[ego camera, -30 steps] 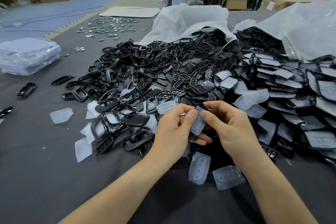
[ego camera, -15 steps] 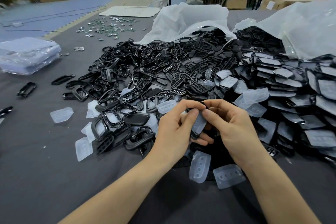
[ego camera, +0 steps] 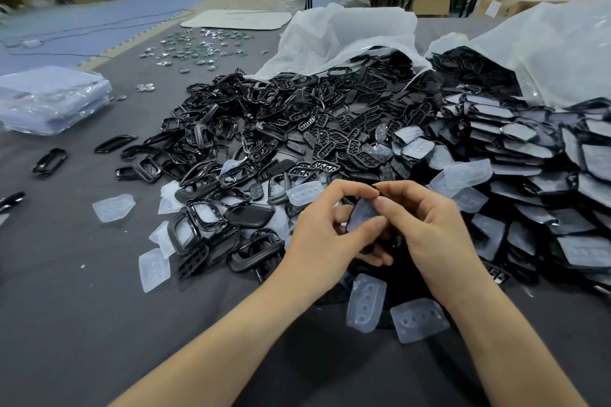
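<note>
1. The left hand [ego camera: 325, 228] and the right hand [ego camera: 436, 228] meet just above the near edge of the heap. Both are clamped on one translucent pad [ego camera: 362, 215], which they hold in the air, off the worktop [ego camera: 99, 324].
2. A thin black frame [ego camera: 374, 187] shows at the pad's top edge, between the two index fingertips. How much of it lies behind the pad is hidden by the fingers.
3. What has changed: a second ago the left thumb lay flat across the pad's face. Now the left index finger has arched up to the top edge to meet the right index finger, and both thumbs sit lower on the pad.
4. My reading is that the pressing has moved from the middle of the pad to its rim, so the pad is probably being seated into the frame, edge by edge. It is not yet finished.
5. Two loose pads [ego camera: 367, 302] lie on the worktop just near of the hands, with others scattered to the left.
6. The pile of black parts [ego camera: 297, 129] spreads far and left of the hands. To the right is a stacked heap of fitted pieces [ego camera: 529, 149], which spills from a white plastic bag [ego camera: 545, 53].
7. The next need, as I judge it, is even pressure round the remaining rim, because a soft pad may pop out at one corner.
</note>
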`<state>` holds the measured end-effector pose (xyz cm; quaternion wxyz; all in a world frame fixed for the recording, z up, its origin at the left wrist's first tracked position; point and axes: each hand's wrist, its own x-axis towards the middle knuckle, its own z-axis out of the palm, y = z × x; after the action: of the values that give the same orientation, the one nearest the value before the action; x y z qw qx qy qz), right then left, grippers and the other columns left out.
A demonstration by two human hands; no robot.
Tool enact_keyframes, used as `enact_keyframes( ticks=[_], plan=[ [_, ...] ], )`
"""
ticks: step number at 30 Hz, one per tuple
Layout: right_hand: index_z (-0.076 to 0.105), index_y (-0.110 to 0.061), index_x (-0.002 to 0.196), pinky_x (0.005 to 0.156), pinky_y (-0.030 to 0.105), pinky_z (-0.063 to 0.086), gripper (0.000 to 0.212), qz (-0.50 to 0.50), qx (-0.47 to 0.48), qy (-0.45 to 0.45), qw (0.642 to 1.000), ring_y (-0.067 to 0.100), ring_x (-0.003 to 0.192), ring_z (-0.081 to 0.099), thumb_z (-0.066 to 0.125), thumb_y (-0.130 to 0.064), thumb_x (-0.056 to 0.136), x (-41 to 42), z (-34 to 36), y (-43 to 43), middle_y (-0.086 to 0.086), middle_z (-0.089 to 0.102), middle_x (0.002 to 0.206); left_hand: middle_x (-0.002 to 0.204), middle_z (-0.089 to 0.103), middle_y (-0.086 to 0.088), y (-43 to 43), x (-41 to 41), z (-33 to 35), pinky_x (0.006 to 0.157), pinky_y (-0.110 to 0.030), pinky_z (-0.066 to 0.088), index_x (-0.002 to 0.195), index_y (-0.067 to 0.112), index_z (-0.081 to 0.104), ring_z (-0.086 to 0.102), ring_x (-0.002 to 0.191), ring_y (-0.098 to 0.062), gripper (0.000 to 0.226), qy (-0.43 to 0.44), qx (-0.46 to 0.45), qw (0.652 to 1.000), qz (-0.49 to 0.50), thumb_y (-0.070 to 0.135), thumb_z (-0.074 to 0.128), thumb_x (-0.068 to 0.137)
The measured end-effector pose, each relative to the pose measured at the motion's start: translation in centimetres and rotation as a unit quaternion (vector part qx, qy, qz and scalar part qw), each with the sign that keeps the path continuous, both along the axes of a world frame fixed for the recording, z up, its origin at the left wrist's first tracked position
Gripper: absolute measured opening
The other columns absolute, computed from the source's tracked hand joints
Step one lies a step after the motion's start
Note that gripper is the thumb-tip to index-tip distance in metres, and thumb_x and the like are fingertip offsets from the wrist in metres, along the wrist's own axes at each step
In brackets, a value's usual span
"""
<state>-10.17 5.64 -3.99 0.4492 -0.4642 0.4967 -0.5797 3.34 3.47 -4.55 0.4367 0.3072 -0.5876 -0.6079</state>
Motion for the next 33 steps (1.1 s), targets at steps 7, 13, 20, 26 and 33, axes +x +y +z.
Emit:
enact_keyframes(
  ticks=[7,13,20,26,33],
  plan=[
    [0.064,-0.004,0.097,0.041,0.025,0.043,0.009,0.009,-0.007,-0.019,1.000,0.020,0.043,0.049,0.056,-0.004,0.093,-0.24,-0.39,-0.32,0.019,0.062,0.077,0.067,0.065,-0.005,-0.04,-0.11,-0.03,0.048,-0.021,0.053,0.104,0.012,0.056,0.066,0.050,-0.019,0.025,0.031,0.007,0.999,-0.016,-0.009,0.057,0.090],
    [0.069,-0.009,0.088,0.039,0.027,0.042,0.030,0.067,0.012,-0.099,0.993,0.024,0.036,0.044,0.071,-0.035,0.073,-0.22,0.04,-0.20,0.023,0.049,0.068,0.069,0.068,-0.005,0.09,-0.10,-0.01,0.049,-0.022,0.052,0.108,0.017,0.055,0.066,0.050,-0.019,0.030,0.035,0.007,0.999,-0.034,-0.006,0.059,0.089],
    [0.063,-0.010,0.071,0.038,0.023,0.038,0.022,0.009,-0.012,0.029,0.999,0.016,0.033,0.045,0.061,-0.020,0.091,-0.30,-0.33,-0.37,0.025,0.056,0.058,0.066,0.069,-0.002,0.17,-0.16,0.09,0.051,-0.023,0.054,0.124,0.035,0.045,0.068,0.053,-0.020,0.052,0.020,0.020,0.998,-0.062,-0.003,0.059,0.091],
    [0.065,-0.007,0.076,0.034,0.015,0.037,0.018,-0.061,-0.026,0.055,0.996,0.004,0.038,0.048,0.061,-0.014,0.092,-0.31,-0.25,-0.37,0.000,0.056,0.052,0.068,0.071,-0.002,0.17,-0.32,0.13,0.062,-0.025,0.059,0.124,0.029,0.050,0.071,0.063,-0.016,0.043,0.028,0.039,0.998,-0.049,-0.004,0.046,0.097],
    [0.066,-0.013,0.076,0.035,0.017,0.039,0.017,-0.062,-0.025,0.070,0.995,0.005,0.045,0.049,0.060,-0.014,0.092,-0.32,-0.01,-0.25,0.005,0.057,0.060,0.047,0.058,0.015,0.16,-0.25,0.45,0.068,-0.026,0.060,0.134,0.025,0.036,0.066,0.055,-0.004,0.046,-0.012,-0.006,0.997,-0.075,-0.006,0.039,0.099]
  ],
)
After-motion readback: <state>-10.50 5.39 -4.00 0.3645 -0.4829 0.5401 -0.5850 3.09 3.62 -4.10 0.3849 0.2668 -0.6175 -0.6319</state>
